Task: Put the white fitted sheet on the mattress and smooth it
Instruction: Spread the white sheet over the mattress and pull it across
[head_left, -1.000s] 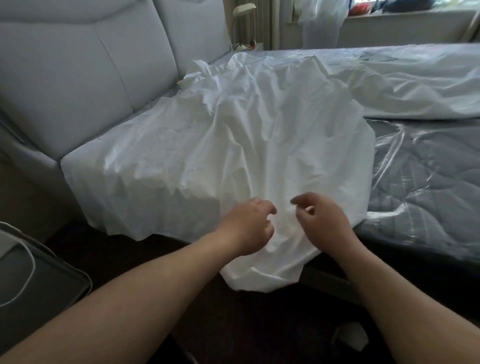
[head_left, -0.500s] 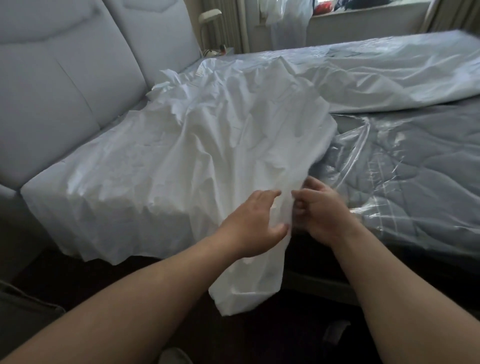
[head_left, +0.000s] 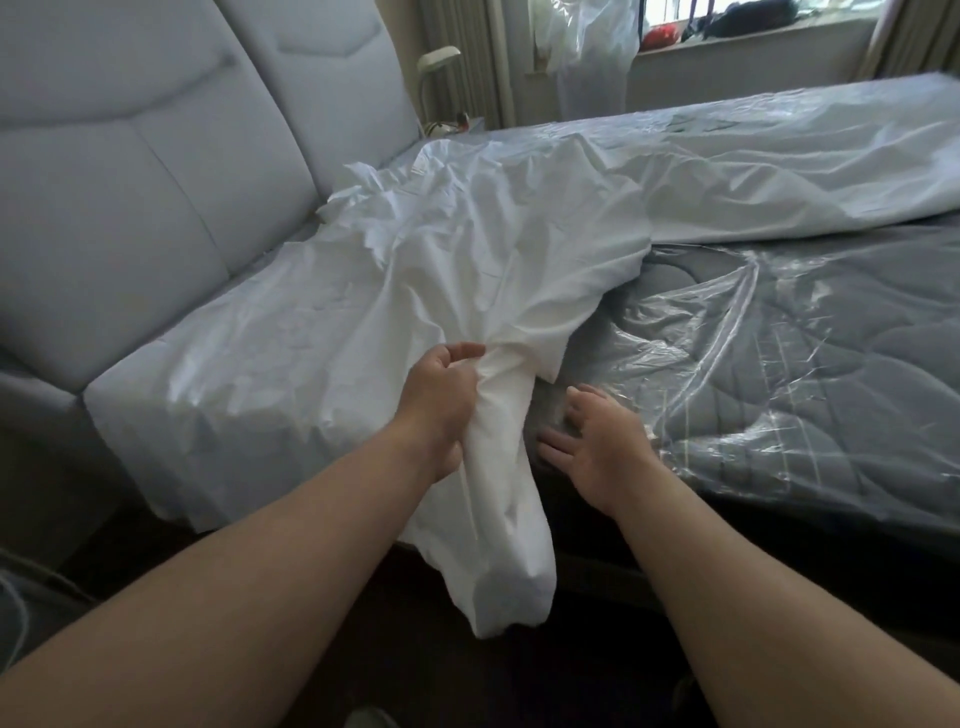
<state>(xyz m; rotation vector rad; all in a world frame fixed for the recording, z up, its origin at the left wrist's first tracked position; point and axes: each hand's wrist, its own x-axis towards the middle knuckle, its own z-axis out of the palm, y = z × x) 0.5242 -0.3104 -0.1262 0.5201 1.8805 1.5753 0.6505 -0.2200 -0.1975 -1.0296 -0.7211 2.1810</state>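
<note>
Grey padded headboard (head_left: 156, 171) fills left side; grey quilted mattress (head_left: 810, 395) under clear plastic wrap runs right, near half bare; white fitted sheet (head_left: 415, 270) rumpled over head end and far side, one bunched end hanging off near edge; window sill (head_left: 753, 36) and small lamp (head_left: 439, 54) at far wall; left hand (head_left: 441, 400) curled tight round gathered sheet bunch at mattress edge; right hand (head_left: 597, 447) just beside it, fingers spread and relaxed, resting on mattress edge, gripping nothing.
</note>
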